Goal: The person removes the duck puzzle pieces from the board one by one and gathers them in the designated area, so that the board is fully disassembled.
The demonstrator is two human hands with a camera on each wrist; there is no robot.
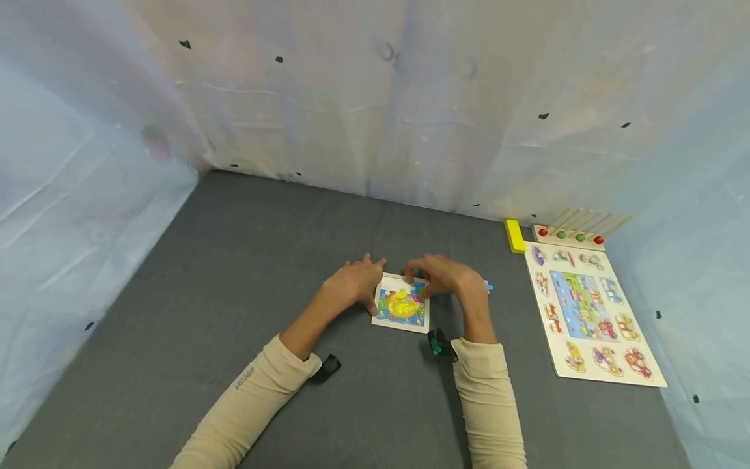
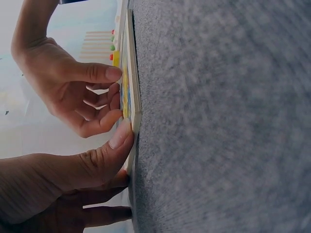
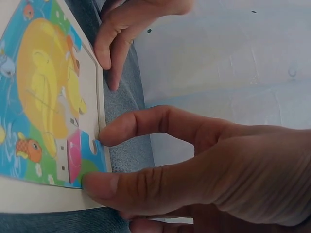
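Observation:
A small square jigsaw puzzle (image 1: 401, 324) in a pale wooden tray lies on the grey cloth. Its picture is a yellow duck on blue water; bare wood shows along the far side. My left hand (image 1: 355, 283) holds the tray's left side, thumb at the near part and fingers toward the far corner. My right hand (image 1: 442, 273) is over the far right corner. In the right wrist view its thumb and index finger pinch a corner puzzle piece (image 3: 91, 158) with green and blue on it, lying in the tray. A loose blue piece (image 1: 489, 286) shows partly behind the right wrist.
At the right lies a large wooden picture board (image 1: 547, 319) with vehicles and figures. Beyond it stands a wooden base with sticks and red and green beads (image 1: 580, 237), beside a yellow block (image 1: 514, 236). Pale sheeting (image 1: 375, 98) rises behind the grey surface.

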